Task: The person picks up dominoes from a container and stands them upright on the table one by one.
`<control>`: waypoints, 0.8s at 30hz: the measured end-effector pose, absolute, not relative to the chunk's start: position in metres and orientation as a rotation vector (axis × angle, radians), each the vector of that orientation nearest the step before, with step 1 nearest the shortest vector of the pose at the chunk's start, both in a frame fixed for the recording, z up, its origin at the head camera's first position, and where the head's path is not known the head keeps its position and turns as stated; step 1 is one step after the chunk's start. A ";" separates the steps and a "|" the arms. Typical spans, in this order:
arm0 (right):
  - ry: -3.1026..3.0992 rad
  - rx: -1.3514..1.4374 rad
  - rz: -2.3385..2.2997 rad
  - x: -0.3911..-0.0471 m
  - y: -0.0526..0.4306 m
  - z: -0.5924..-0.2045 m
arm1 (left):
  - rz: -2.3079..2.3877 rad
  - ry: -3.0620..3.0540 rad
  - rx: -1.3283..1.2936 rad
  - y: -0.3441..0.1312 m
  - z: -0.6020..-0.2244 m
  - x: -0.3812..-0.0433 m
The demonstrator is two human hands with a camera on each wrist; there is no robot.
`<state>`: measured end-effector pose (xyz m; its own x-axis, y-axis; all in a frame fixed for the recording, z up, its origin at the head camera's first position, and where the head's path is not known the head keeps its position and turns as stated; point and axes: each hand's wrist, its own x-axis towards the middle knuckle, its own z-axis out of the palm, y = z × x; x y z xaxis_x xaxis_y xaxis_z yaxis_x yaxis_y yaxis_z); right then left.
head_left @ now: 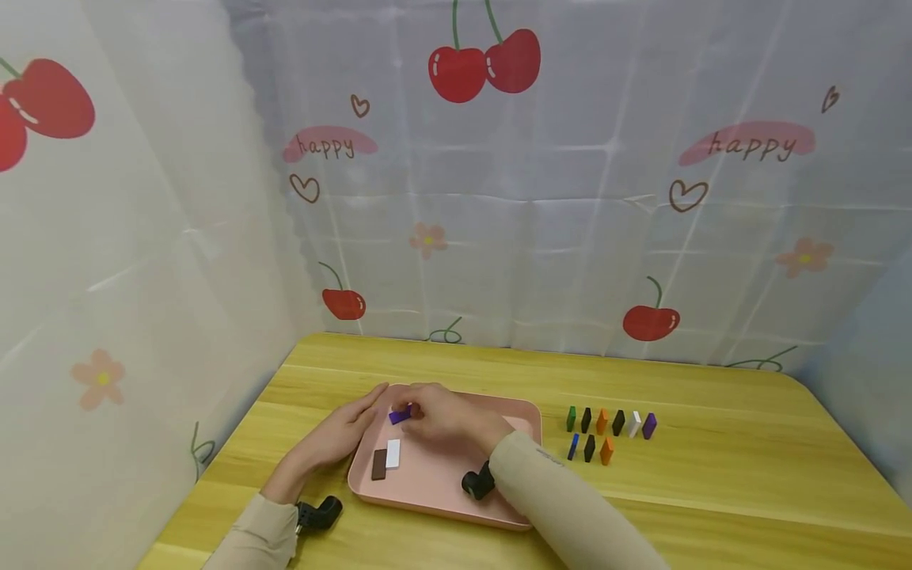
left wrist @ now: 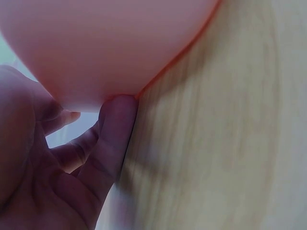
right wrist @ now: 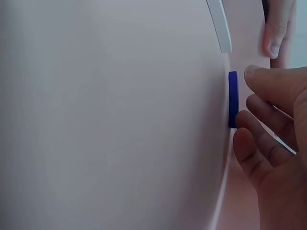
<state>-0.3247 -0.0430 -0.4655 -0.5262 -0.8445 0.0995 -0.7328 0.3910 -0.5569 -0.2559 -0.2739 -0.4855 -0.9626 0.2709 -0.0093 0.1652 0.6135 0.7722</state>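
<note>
A pink tray [head_left: 442, 507] lies on the table. Along its left rim rests my left hand [head_left: 338, 435], fingers mostly straight; the left wrist view shows its thumb [left wrist: 117, 124] against the tray's edge. Inside the tray my right hand [head_left: 438, 412] is at a blue-purple domino [head_left: 400, 415], which lies near the far left corner. In the right wrist view, its fingers are loosely bent beside that domino [right wrist: 233, 99], with one fingertip at its end and no clear pinch. A white domino [head_left: 393, 454] and a brown domino [head_left: 379, 465] lie side by side nearer the front.
Right of the tray, several dominoes stand upright in two rows, including a green domino [head_left: 571, 419], an orange domino [head_left: 607, 451] and a purple domino [head_left: 649, 426]. A cherry-print curtain [head_left: 527, 237] hangs behind the wooden table [head_left: 748, 475].
</note>
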 end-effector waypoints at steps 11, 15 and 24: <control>2.530 -1.476 -0.650 -0.326 -0.052 -0.470 | 1.283 2.709 0.371 -0.273 -0.484 -0.256; 2.566 -1.498 -0.569 -0.324 -0.054 -0.470 | 1.276 2.711 0.380 -0.273 -0.484 -0.256; 2.614 -1.526 -0.402 -0.320 -0.056 -0.471 | 1.263 2.713 0.375 -0.274 -0.485 -0.256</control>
<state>-0.3196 -0.0558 -0.4707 -0.4976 -0.8656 0.0558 -0.8423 0.4669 -0.2692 -0.2564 -0.2735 -0.4853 -0.9613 0.2754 -0.0093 0.1702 0.6199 0.7660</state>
